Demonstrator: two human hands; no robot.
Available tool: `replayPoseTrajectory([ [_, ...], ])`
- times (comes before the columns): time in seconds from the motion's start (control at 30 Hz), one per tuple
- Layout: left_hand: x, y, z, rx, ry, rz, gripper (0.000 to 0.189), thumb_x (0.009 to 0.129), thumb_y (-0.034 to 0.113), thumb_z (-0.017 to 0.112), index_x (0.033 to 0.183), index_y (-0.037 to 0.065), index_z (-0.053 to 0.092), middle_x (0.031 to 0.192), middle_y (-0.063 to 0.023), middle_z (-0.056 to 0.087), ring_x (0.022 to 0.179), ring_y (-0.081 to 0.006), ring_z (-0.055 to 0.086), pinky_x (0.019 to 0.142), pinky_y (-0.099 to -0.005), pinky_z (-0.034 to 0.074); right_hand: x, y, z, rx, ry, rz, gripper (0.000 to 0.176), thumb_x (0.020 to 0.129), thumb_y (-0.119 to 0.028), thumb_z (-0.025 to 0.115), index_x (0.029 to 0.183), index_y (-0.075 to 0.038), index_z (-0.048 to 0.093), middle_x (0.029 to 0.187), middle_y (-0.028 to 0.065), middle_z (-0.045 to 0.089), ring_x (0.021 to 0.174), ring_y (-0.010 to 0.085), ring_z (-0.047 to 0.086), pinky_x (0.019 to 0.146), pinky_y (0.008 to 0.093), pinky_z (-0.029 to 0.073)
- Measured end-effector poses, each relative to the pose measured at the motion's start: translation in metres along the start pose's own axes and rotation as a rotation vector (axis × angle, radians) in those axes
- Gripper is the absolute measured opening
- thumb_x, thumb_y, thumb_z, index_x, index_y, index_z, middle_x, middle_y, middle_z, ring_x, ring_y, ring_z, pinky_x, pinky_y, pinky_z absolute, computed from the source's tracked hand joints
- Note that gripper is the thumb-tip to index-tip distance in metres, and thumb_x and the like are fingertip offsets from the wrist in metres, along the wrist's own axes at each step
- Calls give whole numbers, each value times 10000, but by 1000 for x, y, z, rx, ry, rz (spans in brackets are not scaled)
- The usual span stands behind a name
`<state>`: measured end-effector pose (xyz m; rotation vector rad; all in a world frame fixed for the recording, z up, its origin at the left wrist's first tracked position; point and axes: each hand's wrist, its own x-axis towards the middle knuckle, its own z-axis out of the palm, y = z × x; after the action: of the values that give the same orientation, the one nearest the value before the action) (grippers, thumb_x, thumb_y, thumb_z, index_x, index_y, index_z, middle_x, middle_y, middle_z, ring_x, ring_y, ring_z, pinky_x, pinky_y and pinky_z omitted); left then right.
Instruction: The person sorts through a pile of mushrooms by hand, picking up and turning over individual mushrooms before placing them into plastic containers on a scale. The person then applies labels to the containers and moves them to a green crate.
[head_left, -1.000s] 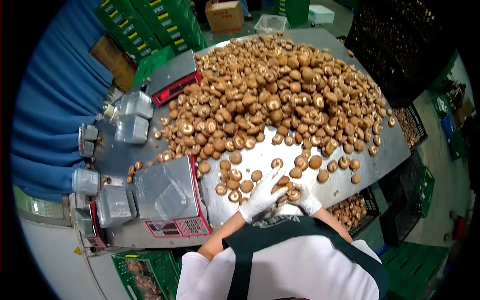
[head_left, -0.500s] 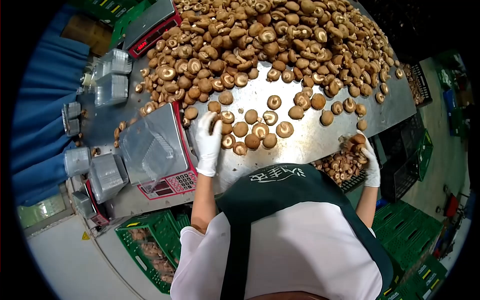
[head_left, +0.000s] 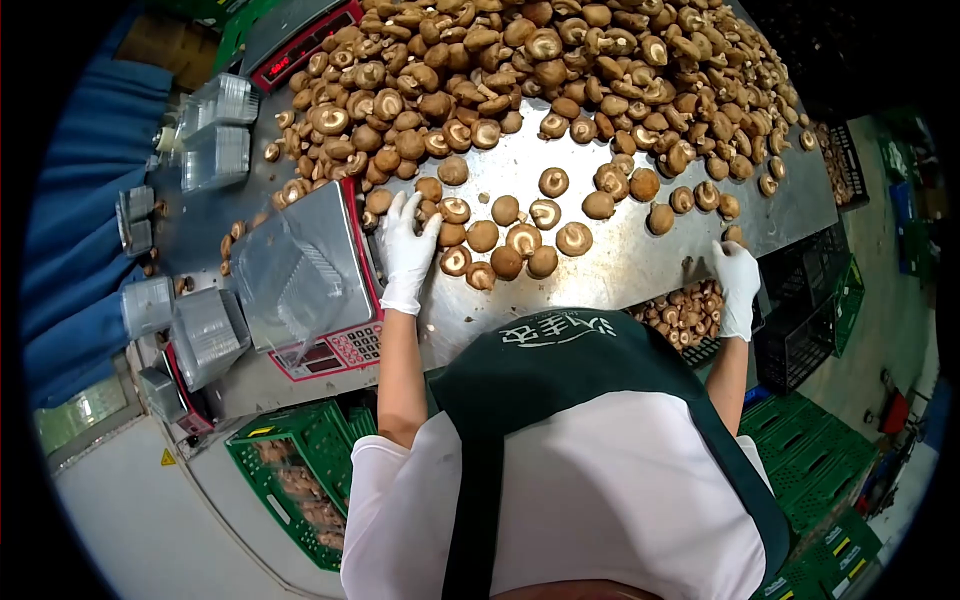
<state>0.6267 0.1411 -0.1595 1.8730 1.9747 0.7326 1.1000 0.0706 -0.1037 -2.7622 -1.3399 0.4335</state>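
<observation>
My left hand [head_left: 408, 252], in a white glove, rests on the metal table with fingers apart. Its fingertips are beside a brown shiitake mushroom [head_left: 428, 189] at the edge of a loose group, some caps up and some gills up. A gills-up shiitake [head_left: 523, 240] lies in that group. At the table's near right edge is my gloved right hand [head_left: 737, 285], its fingers stretched out and no mushroom visible in it. Just past its fingertips sits one shiitake [head_left: 733, 235]. Below and left of this hand, a crate holds many small mushrooms [head_left: 690, 312].
A large mushroom heap [head_left: 560, 70] covers the table's far side. Left of my left hand, a scale [head_left: 355, 345] carries a clear plastic tray [head_left: 290, 275]. Stacked clear trays [head_left: 210, 335] stand farther left. Black crates [head_left: 795, 340] and green crates [head_left: 815, 450] are at right.
The mushrooms in my right hand have left it, and that hand has moved up to the table edge. My left hand has shifted slightly left and its fingers have spread.
</observation>
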Motion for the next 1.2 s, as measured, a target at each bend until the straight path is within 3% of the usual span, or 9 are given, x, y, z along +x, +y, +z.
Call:
replayPoseTrajectory([
  [0.1,-6,6,5,66,-162,21,602,773,229,663,1329,117,460,1398,-166,388,1250,-346,410,1034,-387,347,-1,-48,6,15,-18,-154,394,815,-452,550,999,-134,691,856,139,682,859,303,655,760,365,504],
  [0.4,-57,4,8,-136,133,20,541,767,53,630,1284,66,473,1327,-186,430,1204,-347,446,1007,-382,375,-55,-193,39,467,-243,-817,244,770,-299,681,955,-140,690,822,112,681,806,275,645,752,358,510],
  [0.53,-65,6,5,-133,234,22,525,771,61,638,1275,60,489,1271,-178,476,1138,-322,500,957,-369,413,-79,-249,93,51,-72,-1282,504,670,-367,741,1054,-59,633,1117,122,616,980,271,554,824,395,456],
  [0.6,-62,9,0,-297,185,-201,503,787,86,647,1268,55,503,1188,-166,534,1033,-297,564,881,-355,454,-90,-258,109,-104,52,-1383,573,636,-365,745,1041,9,589,1219,197,516,1055,327,501,900,474,400],
  [0.77,-54,-14,6,-215,132,-287,477,841,233,644,1262,47,520,1110,-178,585,963,-294,606,817,-357,481,-81,-244,105,230,-63,-1291,456,655,-211,741,1037,-24,576,1226,171,537,1148,327,495,1028,454,358],
  [0.87,-37,-3,-7,-298,133,-365,458,837,230,643,1245,52,536,1163,-186,571,1034,-310,585,883,-358,468,-75,-205,38,800,-743,-577,559,711,-164,768,1219,-90,549,1148,80,601,1043,143,575,873,267,488],
  [0.9,-33,-8,-4,-298,130,-365,458,837,230,643,1245,52,536,1163,-186,571,1034,-310,585,883,-358,468,-68,-187,40,1086,-770,-495,497,704,-125,758,1156,-52,564,1053,109,617,902,172,621,820,273,516],
  [0.97,-20,-22,4,-104,191,-120,436,830,240,644,1215,53,558,1184,-182,567,1073,-320,560,921,-377,443,-47,-149,38,935,-637,-469,484,708,-139,760,1141,-32,570,1067,86,609,945,172,601,857,279,487],
  [1.2,41,20,2,151,-142,-253,517,754,353,693,1184,85,590,1117,-161,603,1039,-316,576,892,-369,461,-19,-28,12,917,-657,-223,436,748,-118,721,1144,-18,568,1018,93,618,873,131,587,756,257,488],
])
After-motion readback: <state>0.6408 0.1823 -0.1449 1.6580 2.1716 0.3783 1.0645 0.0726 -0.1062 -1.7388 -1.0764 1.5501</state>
